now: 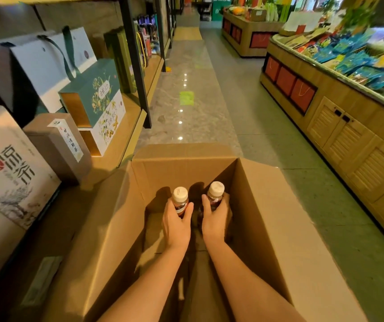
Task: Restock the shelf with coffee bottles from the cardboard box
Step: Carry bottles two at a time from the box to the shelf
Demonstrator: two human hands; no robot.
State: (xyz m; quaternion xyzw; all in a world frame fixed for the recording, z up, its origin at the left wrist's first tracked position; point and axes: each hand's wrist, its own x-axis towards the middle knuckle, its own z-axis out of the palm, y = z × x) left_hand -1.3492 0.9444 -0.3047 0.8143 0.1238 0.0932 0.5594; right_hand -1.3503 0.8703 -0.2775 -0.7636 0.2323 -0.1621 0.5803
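1. Coffee bottles, two in view: a dark brown bottle with a cream cap on the left (180, 204) and a matching one on the right (215, 198). Both stand upright inside the open brown cardboard box (181, 173), toward its far wall.
2. Left hand (177, 223): fingers and thumb wrapped round the left bottle's body, below the cap.
3. Right hand (215, 219): the same wrap on the right bottle, which leans slightly to the right.
4. The box sits on the aisle floor, just beside the low wooden shelf board (116, 145) on the left.
5. The shelf carries a teal-and-white floral gift box (104, 98) and a grey-brown labelled carton (56, 145). No coffee bottle shows on it from this angle.
6. Judgement: this is the pick-up stage. Both bottles are gripped but not lifted clear of the box, so the carry and the placing are not yet done.
7. Stock remaining: the box floor between the hands is in shadow, so I cannot tell whether more bottles are there.
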